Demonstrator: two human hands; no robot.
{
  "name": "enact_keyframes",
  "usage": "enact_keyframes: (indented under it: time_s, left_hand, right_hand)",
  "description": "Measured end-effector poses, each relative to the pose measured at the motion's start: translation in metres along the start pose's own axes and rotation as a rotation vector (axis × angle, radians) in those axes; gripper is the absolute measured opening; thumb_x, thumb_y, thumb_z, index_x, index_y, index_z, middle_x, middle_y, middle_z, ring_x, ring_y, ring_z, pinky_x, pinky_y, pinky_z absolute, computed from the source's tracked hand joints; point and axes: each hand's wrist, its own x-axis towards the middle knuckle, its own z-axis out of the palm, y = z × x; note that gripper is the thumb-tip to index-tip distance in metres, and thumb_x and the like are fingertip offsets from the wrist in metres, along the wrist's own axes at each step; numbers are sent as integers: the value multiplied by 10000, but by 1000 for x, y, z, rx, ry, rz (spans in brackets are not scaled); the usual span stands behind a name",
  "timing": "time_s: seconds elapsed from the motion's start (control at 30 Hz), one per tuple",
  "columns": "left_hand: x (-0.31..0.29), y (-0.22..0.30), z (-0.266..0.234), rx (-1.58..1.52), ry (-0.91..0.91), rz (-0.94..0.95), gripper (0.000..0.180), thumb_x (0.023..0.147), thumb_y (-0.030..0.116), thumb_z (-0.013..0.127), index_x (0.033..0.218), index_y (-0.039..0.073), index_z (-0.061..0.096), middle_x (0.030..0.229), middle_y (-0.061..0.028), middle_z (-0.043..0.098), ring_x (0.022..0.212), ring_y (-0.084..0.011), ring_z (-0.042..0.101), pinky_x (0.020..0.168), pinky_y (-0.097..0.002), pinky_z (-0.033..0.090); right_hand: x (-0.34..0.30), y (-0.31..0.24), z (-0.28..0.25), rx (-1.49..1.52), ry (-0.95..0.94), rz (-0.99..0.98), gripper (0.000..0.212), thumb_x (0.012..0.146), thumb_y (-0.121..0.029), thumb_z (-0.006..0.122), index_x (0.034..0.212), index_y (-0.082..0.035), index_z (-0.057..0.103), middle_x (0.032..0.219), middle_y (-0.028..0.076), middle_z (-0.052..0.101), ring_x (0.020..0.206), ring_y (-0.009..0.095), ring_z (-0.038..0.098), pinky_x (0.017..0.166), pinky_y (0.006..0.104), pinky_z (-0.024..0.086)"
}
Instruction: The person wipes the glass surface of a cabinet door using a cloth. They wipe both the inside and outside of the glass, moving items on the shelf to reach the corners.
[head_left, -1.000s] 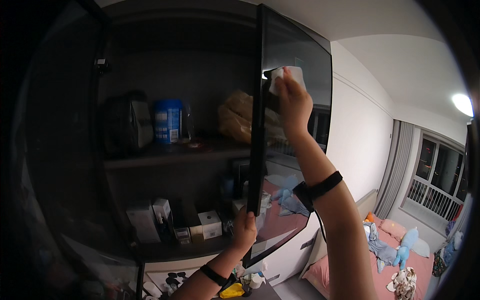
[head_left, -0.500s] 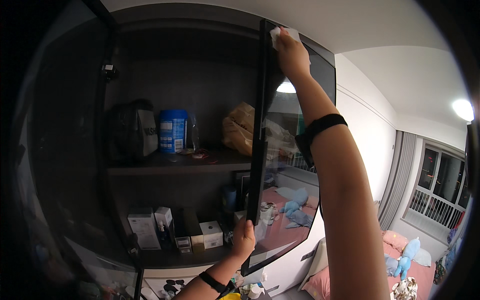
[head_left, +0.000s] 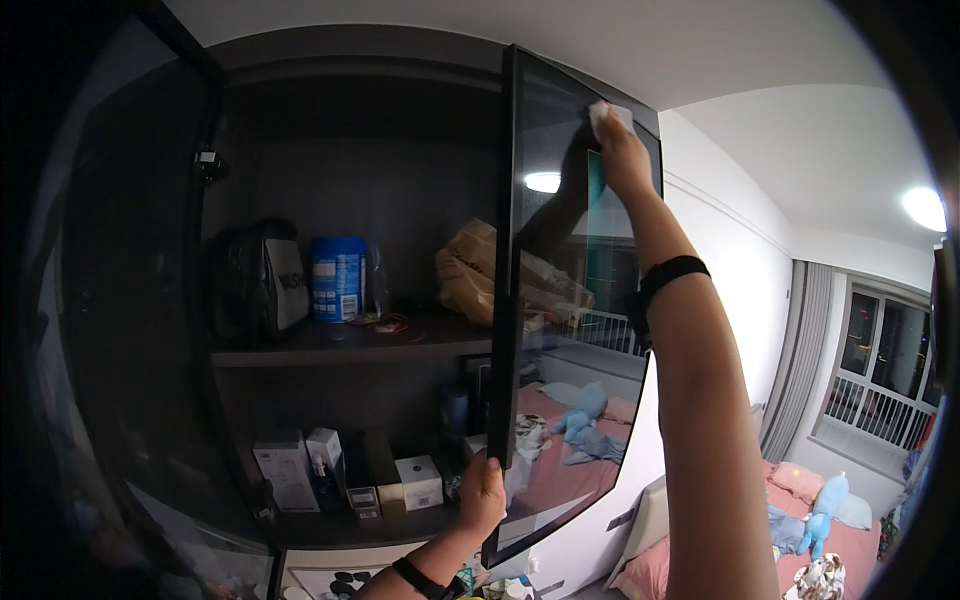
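Note:
A dark-framed glass cabinet door (head_left: 507,250) stands open, its pane reflecting the room. My right hand (head_left: 624,158), arm stretched up, presses a white wipe (head_left: 612,116) against the glass near its upper right corner; whether it is tissue or cloth I cannot make out. Lower down, my left hand (head_left: 484,494) grips the near edge of the same door, thumb up along the frame and fingers hidden behind it. Both wrists wear black bands.
Inside the cabinet, the upper shelf (head_left: 350,345) bears a black bag (head_left: 262,278), a blue canister (head_left: 339,279) and a brown paper bag (head_left: 466,272). Small boxes (head_left: 418,482) stand on the lower shelf. Another glass door (head_left: 120,300) is at left. A pink bed (head_left: 845,545) lies at lower right.
My right hand has slid the wipe rightward and somewhat down across the glass from the door's top left corner. My left hand keeps its grip on the door edge.

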Motion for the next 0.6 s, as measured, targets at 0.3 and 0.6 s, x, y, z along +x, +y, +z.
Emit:
enact_keyframes:
  time_s: [0.3, 0.6]
  left_hand:
    - [2, -6, -3, 121, 51, -89, 392, 962, 336, 367, 934, -15, 539, 799, -170, 549, 740, -314, 517, 689, -335, 416]
    - [115, 57, 1, -434, -50, -563, 746, 858, 646, 362, 1239, 15, 477, 1202, -139, 509, 1059, -226, 490, 915, -307, 366]
  right_hand:
    - [-48, 57, 5, -67, 2, 224, 379, 903, -183, 368, 1270, -139, 453, 1128, 197, 565, 1034, 362, 540, 869, 425, 431]
    - [-79, 47, -24, 31, -79, 323, 305, 897, -212, 400, 1140, -139, 570, 1056, 183, 597, 987, 360, 559, 843, 414, 433]
